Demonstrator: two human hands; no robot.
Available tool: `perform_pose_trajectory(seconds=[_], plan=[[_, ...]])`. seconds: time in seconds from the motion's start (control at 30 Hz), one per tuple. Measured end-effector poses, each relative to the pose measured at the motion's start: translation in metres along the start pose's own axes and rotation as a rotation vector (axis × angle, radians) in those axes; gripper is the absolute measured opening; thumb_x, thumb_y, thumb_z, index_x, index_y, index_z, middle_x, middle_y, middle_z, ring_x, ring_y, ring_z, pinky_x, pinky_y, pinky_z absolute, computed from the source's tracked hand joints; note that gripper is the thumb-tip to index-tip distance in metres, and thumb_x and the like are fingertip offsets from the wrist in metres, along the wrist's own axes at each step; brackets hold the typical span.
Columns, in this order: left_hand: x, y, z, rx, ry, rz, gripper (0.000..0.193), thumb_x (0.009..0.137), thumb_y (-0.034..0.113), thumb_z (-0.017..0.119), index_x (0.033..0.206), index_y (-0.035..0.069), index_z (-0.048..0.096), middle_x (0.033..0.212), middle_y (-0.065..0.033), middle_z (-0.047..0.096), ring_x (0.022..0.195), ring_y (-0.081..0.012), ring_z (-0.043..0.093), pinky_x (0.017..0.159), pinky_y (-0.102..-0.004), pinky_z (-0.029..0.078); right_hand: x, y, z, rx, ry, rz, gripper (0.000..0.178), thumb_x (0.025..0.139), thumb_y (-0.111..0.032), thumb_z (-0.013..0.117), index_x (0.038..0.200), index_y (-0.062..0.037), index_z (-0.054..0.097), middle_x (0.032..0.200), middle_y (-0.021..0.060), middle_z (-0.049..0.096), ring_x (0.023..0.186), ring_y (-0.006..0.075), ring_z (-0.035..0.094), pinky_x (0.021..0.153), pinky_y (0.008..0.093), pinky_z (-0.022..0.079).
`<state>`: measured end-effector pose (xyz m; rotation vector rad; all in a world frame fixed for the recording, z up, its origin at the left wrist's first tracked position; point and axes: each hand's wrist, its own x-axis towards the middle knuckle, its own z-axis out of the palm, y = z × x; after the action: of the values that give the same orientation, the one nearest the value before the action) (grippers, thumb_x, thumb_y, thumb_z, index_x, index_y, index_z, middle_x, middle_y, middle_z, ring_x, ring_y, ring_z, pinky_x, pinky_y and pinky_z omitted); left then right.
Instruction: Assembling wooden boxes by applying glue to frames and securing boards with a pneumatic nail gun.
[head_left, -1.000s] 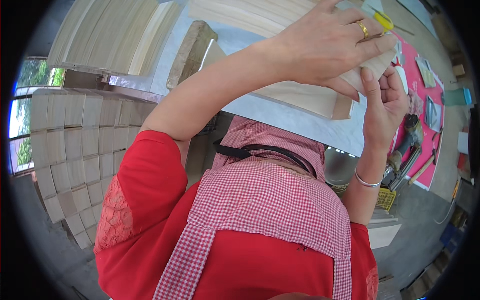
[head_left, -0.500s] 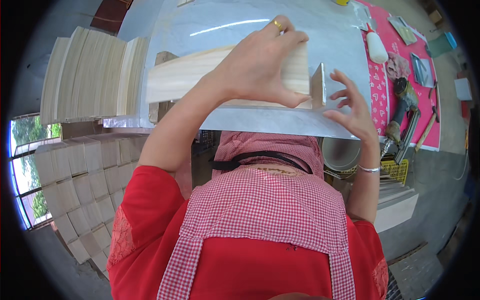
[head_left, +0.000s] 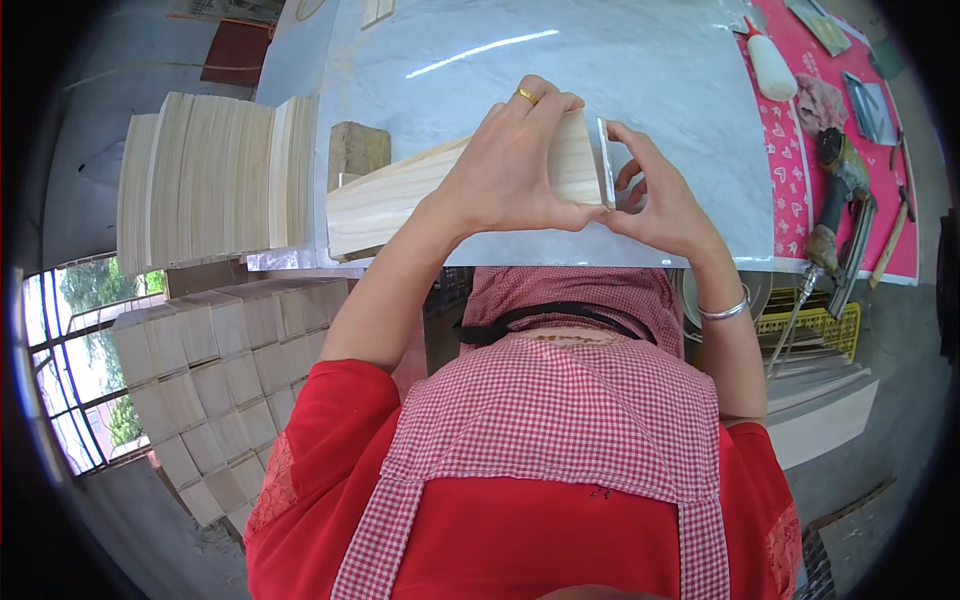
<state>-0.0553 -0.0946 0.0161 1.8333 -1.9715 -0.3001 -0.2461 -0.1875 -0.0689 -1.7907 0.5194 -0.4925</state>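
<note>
Long pale wooden workpiece (head_left: 390, 210) lies on the grey-white marbled tabletop (head_left: 660, 80), near its front edge. Left grip (head_left: 508, 160): grasping the workpiece near its right end. Right grip (head_left: 665, 200): grasping the thin, white-edged end panel (head_left: 606, 168) at that end. Status: panel positioned; flush seating apparently remains. Front clearance: narrow. Open room: beyond the workpiece, rightward to the pink patterned sheet (head_left: 786, 190).

The board (head_left: 400, 197) lies between stacked planks (head_left: 205, 180), left, and a bottle (head_left: 771, 70), right.
</note>
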Motion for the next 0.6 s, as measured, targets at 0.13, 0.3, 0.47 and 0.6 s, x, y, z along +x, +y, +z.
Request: perform_pose_trajectory(seconds=[0.13,0.3,0.47,0.6], plan=[[0.004,0.003,0.003,-0.039,-0.030,0.016,0.087,0.052,0.034,0.086,0.124,-0.001,0.053,0.116,-0.0158,0.052,0.103,-0.0340,0.058,0.087,-0.0414,0.051,0.000,-0.003,-0.003,0.000,-0.026,0.018,0.093,0.063,-0.011,0.083,0.145,-0.0109,0.040,0.130,0.0105,0.053,0.083,0.0211,0.059,0.070,0.0314,0.055],[0.009,0.004,0.006,-0.049,-0.025,0.023,0.087,0.052,0.034,0.086,0.124,-0.001,0.053,0.116,-0.0158,0.052,0.103,-0.0340,0.058,0.088,-0.0412,0.051,0.000,-0.003,-0.003,-0.006,-0.027,0.005,0.092,0.063,-0.011,0.082,0.145,-0.0111,0.039,0.129,0.0110,0.053,0.083,0.0227,0.059,0.072,0.0330,0.055],[0.011,0.001,0.006,-0.038,-0.059,0.023,0.086,0.052,0.035,0.085,0.124,-0.002,0.053,0.115,-0.0158,0.052,0.103,-0.0339,0.058,0.087,-0.0413,0.051,-0.001,-0.002,-0.003,-0.004,-0.024,0.004,0.092,0.063,-0.013,0.083,0.145,-0.0109,0.039,0.129,0.0112,0.053,0.083,0.0233,0.060,0.073,0.0333,0.055],[0.012,0.001,0.007,-0.044,-0.066,0.030,0.086,0.052,0.035,0.085,0.122,-0.002,0.053,0.114,-0.0157,0.052,0.103,-0.0340,0.058,0.087,-0.0415,0.050,-0.001,-0.001,-0.003,-0.009,-0.027,-0.001,0.092,0.064,-0.014,0.083,0.144,-0.0100,0.039,0.129,0.0113,0.053,0.083,0.0234,0.060,0.073,0.0332,0.055]])
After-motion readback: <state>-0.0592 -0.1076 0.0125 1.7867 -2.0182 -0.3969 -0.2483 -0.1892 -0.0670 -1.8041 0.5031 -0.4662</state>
